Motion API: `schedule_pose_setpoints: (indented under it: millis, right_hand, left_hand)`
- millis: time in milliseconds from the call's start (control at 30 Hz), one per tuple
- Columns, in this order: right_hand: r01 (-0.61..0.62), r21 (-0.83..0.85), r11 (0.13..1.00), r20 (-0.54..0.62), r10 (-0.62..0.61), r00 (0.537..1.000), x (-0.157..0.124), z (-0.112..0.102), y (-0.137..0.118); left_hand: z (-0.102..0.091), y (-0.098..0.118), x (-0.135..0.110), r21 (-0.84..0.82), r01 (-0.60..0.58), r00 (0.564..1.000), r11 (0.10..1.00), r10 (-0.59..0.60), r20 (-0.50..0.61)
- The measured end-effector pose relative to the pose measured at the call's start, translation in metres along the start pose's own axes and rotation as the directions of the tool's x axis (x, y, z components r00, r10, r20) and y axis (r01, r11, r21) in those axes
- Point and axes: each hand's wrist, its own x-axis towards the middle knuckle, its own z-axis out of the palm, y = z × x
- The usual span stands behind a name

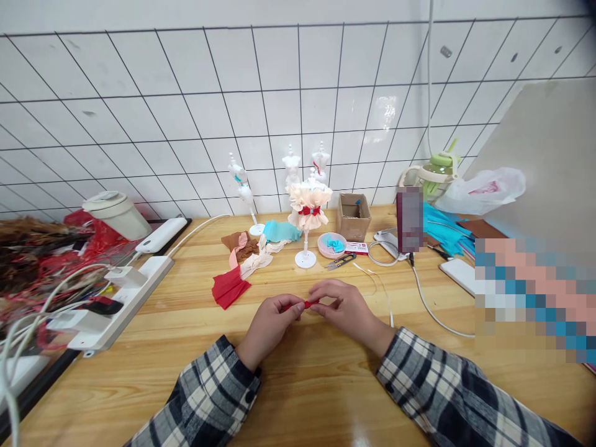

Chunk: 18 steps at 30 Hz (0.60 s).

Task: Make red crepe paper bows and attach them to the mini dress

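Observation:
Between my fingertips is a small strip of red crepe paper (307,304), mostly hidden by the fingers. My left hand (275,320) pinches one end of it, and my right hand (343,308) pinches the other. A pleated piece of red crepe paper (231,287) lies on the wood just beyond my left hand. Behind my hands stands a small white dress form (306,256) wearing a ruffled peach dress (310,202) with a red bow at its waist. Thread snips (341,261) lie beyond my right hand, by a pink dish (332,251) holding blue scraps.
Brown paper (246,248) and turquoise paper (282,231) lie left of the dress form. More white dress forms stand near the tiled wall. A cardboard box (352,218), a phone (410,220) and cables are at right. A power strip (135,304) lines the left side.

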Motion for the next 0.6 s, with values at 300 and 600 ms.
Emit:
schedule_pose_setpoints:
  millis: [300,600]
  right_hand:
    - [-0.121,0.148,0.982,0.037,0.117,0.992,0.0013,0.0007,-0.0033]
    - [-0.12,0.159,0.98,-0.015,0.124,0.992,0.0044,-0.0045,-0.0009]
  left_hand:
    - [0.0001,0.0051,-0.0017,-0.026,-0.008,0.997,1.0,0.01,0.072]
    - [-0.0089,0.0028,-0.0033,0.112,-0.185,0.98,0.976,0.174,0.099]
